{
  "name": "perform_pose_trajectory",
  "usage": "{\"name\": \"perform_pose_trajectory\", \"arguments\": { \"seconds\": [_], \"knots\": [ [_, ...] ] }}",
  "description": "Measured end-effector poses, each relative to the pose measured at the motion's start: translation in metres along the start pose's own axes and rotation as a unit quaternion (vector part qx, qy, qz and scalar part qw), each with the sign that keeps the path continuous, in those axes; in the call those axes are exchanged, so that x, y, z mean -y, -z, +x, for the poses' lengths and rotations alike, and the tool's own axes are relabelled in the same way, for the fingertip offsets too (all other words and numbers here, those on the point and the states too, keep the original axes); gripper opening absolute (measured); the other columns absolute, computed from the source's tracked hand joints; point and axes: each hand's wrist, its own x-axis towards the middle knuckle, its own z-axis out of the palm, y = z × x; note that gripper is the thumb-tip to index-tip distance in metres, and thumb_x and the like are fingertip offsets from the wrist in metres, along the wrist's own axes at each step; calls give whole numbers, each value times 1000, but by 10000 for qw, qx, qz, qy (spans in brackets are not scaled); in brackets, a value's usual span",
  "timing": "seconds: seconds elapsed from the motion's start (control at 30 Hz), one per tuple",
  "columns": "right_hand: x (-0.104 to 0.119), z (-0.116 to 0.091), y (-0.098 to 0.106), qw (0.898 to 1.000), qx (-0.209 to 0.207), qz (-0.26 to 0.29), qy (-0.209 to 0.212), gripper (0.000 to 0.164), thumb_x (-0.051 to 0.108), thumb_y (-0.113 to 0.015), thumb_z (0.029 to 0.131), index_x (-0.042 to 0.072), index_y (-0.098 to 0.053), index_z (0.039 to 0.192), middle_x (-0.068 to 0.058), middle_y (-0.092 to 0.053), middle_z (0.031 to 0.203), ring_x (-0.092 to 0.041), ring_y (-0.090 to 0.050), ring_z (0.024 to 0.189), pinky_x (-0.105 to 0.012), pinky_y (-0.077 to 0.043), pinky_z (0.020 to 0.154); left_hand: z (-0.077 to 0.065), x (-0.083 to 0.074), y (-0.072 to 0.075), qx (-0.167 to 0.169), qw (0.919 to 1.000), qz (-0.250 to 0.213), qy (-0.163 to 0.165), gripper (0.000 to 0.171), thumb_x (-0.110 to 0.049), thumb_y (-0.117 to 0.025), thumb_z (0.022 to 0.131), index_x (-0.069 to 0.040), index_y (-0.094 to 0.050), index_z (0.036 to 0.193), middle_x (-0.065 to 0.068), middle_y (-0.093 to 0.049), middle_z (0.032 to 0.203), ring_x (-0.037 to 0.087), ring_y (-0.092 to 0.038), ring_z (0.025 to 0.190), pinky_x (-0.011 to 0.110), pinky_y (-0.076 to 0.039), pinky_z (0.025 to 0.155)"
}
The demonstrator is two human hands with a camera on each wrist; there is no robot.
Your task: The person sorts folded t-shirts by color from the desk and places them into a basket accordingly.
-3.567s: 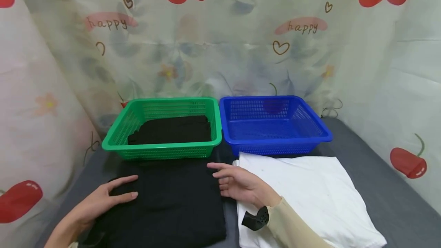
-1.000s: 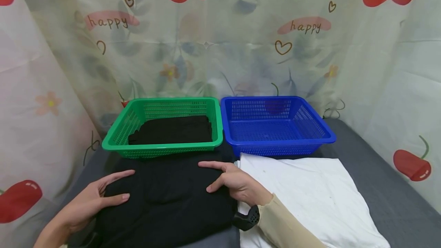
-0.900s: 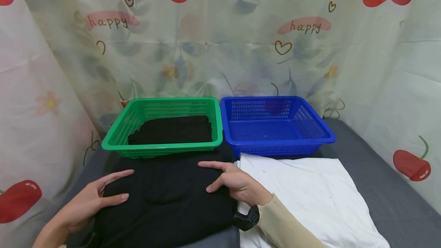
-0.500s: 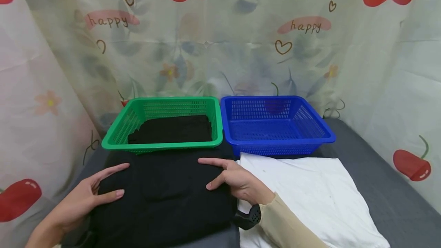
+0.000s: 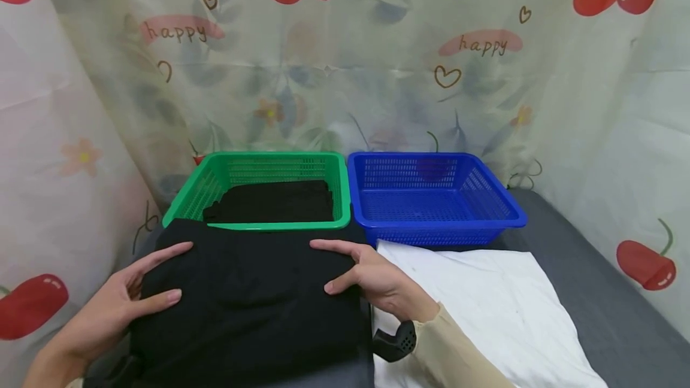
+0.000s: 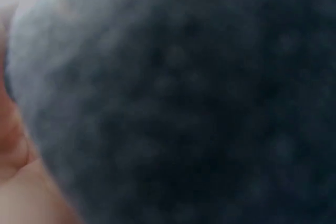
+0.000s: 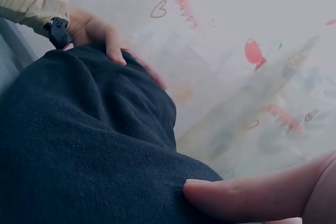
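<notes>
A folded black cloth (image 5: pixel 253 298) spans the space between my two hands in the head view, its top edge overlapping the front of the green basket. My left hand (image 5: pixel 110 301) grips its left side, thumb and index finger on the near face, other fingers hidden behind. On the opposite side my right hand (image 5: pixel 377 274) holds it the same way. The right wrist view shows the right thumb (image 7: pixel 231 195) pressed on the dark fabric and the left hand across from it. Blurred dark cloth (image 6: pixel 184 103) fills most of the left wrist view.
The green basket (image 5: pixel 342 196) holds another folded black cloth (image 5: pixel 269 202). Right beside it stands a blue basket (image 5: pixel 431 203). A folded white cloth (image 5: pixel 480 304) lies on the grey table cover (image 5: pixel 604 298), under my right forearm. Printed curtains (image 5: pixel 323 76) enclose the back and sides.
My right thumb has come onto the black cloth, which both hands have since raised and tilted toward the green basket. The left hand has shifted left and up. Baskets and white cloth stay put.
</notes>
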Motion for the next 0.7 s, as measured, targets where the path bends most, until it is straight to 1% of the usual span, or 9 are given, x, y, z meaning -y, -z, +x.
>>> {"name": "perform_pose_trajectory", "arguments": {
  "seconds": [0.1, 0.23, 0.43, 0.5, 0.57, 0.7],
  "knots": [
    [4, -3, 1, 9997, 77, -161, 178, 72, -19, -69, 76, 16, -59, 139, -15, -60, 129, -32, -61, 114, -43, -50, 93, 1, -2, 1, 59, 9999, -112, -103, 62, -4, -51, 103, -25, -28, 157, 5, -39, 150, 20, -52, 123, 40, -51, 91],
    [10, -7, 3, 9968, 200, -619, 465, 70, -15, -72, 78, 18, -59, 139, -13, -61, 130, -30, -60, 115, -41, -49, 94, 3, -6, 0, 114, 9990, -348, -258, 63, -1, -49, 102, -24, -27, 157, 5, -38, 151, 21, -52, 125, 41, -50, 92],
    [25, -10, 7, 9858, 348, -1367, 911, 71, -6, -78, 78, 24, -59, 139, -8, -59, 133, -25, -56, 121, -39, -46, 98, 6, -15, 0, 154, 9951, -850, -483, 64, 4, -46, 102, -20, -26, 157, 6, -44, 147, 22, -53, 125, 42, -50, 92],
    [31, -9, 10, 9832, 421, -1447, 1029, 72, -5, -79, 78, 24, -58, 140, -7, -58, 135, -25, -55, 123, -40, -45, 99, 8, -19, 1, 179, 9933, -982, -576, 65, 5, -45, 102, -20, -25, 157, 8, -45, 147, 22, -53, 125, 42, -50, 93],
    [36, -7, 13, 9828, 497, -1412, 1081, 72, -4, -79, 79, 25, -57, 141, -7, -56, 137, -26, -54, 124, -40, -45, 99, 12, -23, 1, 241, 9914, -1091, -682, 65, 7, -44, 101, -19, -24, 158, 9, -43, 148, 22, -52, 126, 42, -49, 93],
    [42, -2, 20, 9846, 674, -1162, 1123, 72, -6, -76, 81, 22, -54, 144, -10, -53, 140, -29, -53, 125, -43, -46, 98, 21, -32, 4, 275, 9917, -1009, -752, 65, 7, -45, 101, -19, -25, 158, 10, -41, 150, 21, -52, 127, 41, -49, 93]
  ]
}}
